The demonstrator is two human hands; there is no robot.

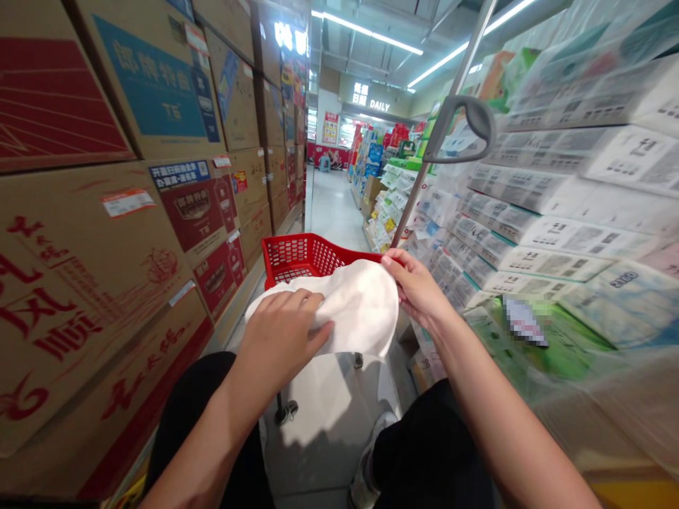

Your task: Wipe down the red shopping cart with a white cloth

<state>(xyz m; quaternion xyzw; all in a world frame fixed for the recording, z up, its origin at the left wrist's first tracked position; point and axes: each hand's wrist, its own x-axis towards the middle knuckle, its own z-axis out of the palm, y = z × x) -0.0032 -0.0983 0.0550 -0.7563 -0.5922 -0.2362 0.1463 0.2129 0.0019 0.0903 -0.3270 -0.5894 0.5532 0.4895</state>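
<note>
Under the flat left hand (281, 332), the white cloth (363, 304) looks soft, light and best held where the right hand (416, 286) pinches its edge.

Bright ceiling tubes (366, 32) overhead; edges stretched (right-hand packs (615, 152) blurred).

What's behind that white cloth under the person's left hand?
Beyond the white cloth, part of a red basket shows, with holes in its walls. The cloth covers the nearer part, so anything there can't be seen.
</note>
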